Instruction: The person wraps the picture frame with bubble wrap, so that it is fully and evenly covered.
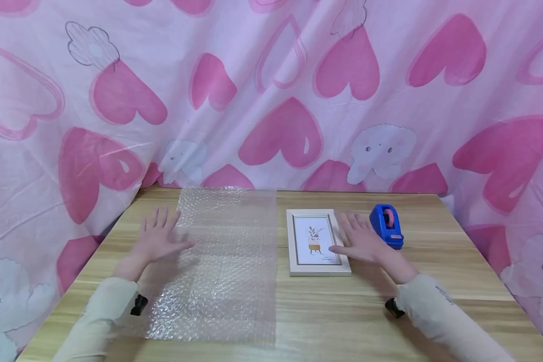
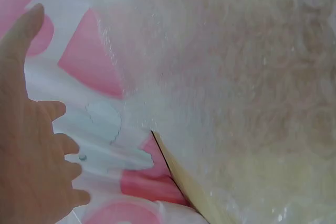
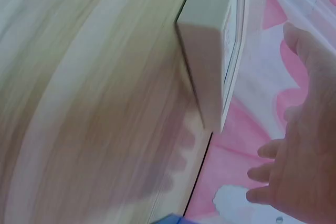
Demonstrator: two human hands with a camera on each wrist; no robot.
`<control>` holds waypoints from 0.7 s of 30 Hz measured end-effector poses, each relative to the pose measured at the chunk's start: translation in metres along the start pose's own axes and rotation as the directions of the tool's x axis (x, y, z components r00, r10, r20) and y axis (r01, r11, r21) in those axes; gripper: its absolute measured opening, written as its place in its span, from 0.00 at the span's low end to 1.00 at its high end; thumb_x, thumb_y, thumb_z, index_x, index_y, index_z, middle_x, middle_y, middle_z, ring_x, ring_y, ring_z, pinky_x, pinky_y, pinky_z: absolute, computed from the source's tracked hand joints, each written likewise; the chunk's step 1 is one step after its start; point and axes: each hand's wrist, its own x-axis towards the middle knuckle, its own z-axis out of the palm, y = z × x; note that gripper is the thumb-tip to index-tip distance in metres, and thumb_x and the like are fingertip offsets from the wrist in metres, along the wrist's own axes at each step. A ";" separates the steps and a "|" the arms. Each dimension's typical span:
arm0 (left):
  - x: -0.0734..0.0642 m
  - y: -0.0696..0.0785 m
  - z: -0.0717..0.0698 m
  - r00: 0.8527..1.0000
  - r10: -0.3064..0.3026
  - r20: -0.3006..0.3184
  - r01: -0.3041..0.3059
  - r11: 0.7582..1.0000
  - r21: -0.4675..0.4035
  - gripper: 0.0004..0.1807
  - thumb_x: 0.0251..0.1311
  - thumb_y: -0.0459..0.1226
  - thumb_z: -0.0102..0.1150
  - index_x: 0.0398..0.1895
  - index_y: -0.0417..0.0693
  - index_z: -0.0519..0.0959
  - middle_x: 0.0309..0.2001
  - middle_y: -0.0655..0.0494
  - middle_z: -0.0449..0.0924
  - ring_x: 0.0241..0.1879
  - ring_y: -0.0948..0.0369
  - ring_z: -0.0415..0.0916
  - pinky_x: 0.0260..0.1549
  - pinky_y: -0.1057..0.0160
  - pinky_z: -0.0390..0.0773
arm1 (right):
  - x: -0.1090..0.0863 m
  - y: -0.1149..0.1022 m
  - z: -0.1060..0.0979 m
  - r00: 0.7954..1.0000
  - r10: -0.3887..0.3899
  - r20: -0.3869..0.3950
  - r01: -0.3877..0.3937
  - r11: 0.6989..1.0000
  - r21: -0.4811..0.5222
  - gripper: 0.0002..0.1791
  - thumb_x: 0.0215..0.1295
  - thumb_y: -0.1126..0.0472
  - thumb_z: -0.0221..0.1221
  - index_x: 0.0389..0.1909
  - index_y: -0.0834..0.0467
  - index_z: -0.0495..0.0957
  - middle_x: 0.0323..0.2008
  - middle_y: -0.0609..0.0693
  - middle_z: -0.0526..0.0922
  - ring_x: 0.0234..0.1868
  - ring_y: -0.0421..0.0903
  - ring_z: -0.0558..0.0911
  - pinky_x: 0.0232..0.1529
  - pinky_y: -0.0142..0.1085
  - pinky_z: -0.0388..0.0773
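A clear sheet of bubble wrap (image 1: 228, 261) lies flat on the left half of the table. Over its left edge my left hand (image 1: 156, 239) hovers with the fingers spread, holding nothing; the left wrist view has the hand (image 2: 31, 145) beside the wrap (image 2: 252, 87). To the right of the wrap, a picture frame (image 1: 297, 271) with a pale border and a potted-plant print lies face up. My right hand (image 1: 362, 241) is spread above the frame's right side, apart from it in the right wrist view, where the frame's edge (image 3: 202, 61) shows.
A blue tape dispenser (image 1: 391, 239) with a pink roll stands just right of my right hand. The wooden table (image 1: 326, 317) ends at a pink heart-patterned cloth (image 1: 280, 136), which hangs behind it and along both sides.
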 end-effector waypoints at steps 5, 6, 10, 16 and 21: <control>-0.006 -0.013 -0.004 0.999 -0.021 0.036 0.026 0.992 -0.125 0.50 0.53 0.60 0.50 0.68 0.34 0.48 0.65 0.24 0.39 0.63 0.30 0.34 0.56 0.30 0.38 | 0.008 -0.018 0.002 0.999 -0.039 0.033 0.038 0.999 0.026 0.52 0.53 0.32 0.51 0.71 0.52 0.39 0.70 0.62 0.43 0.68 0.64 0.44 0.63 0.62 0.43; -0.007 -0.015 -0.005 0.999 -0.021 0.037 0.026 0.989 -0.144 0.50 0.54 0.60 0.51 0.68 0.33 0.49 0.65 0.24 0.40 0.63 0.29 0.36 0.56 0.30 0.41 | 0.009 -0.022 0.002 0.998 -0.044 0.037 0.042 0.998 0.045 0.52 0.54 0.32 0.52 0.71 0.52 0.40 0.70 0.61 0.44 0.68 0.63 0.44 0.63 0.61 0.43; -0.014 -0.022 -0.009 0.999 -0.006 0.032 0.012 0.978 -0.208 0.49 0.54 0.55 0.55 0.67 0.30 0.49 0.64 0.23 0.44 0.61 0.28 0.40 0.56 0.32 0.46 | 0.015 -0.037 0.001 0.996 -0.078 0.046 0.069 0.982 0.177 0.52 0.53 0.37 0.57 0.71 0.50 0.38 0.71 0.56 0.45 0.69 0.58 0.46 0.64 0.58 0.46; -0.021 -0.032 -0.011 0.998 0.021 0.057 -0.004 0.963 -0.271 0.48 0.53 0.47 0.60 0.65 0.25 0.46 0.62 0.21 0.47 0.59 0.30 0.51 0.55 0.35 0.56 | 0.028 -0.058 0.006 0.988 -0.156 0.023 0.130 0.889 0.439 0.54 0.53 0.48 0.63 0.71 0.55 0.37 0.69 0.59 0.51 0.65 0.58 0.58 0.62 0.52 0.59; -0.026 -0.040 -0.011 0.992 -0.014 0.129 0.056 0.943 -0.329 0.45 0.57 0.45 0.57 0.65 0.25 0.47 0.58 0.21 0.56 0.54 0.30 0.59 0.48 0.37 0.66 | 0.037 -0.080 0.013 0.988 -0.145 0.053 0.071 0.732 0.677 0.48 0.55 0.57 0.62 0.70 0.59 0.42 0.62 0.67 0.61 0.56 0.62 0.69 0.52 0.49 0.72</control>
